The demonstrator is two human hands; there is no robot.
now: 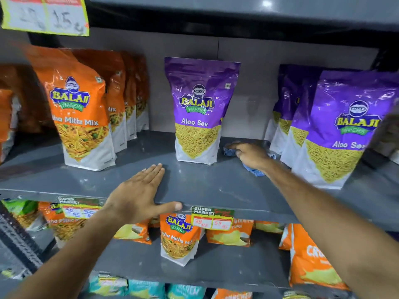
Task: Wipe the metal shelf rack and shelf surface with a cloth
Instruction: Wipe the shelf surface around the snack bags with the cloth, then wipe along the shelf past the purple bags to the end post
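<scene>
Two hands: right hand (250, 155) presses cloth (253, 170) onto shelf (205, 184).

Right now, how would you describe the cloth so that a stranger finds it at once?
Look at the grey middle shelf, between the lone purple Aloo Sev bag and the purple row at right. The right hand presses on a crumpled blue cloth, the only fabric there.
</scene>
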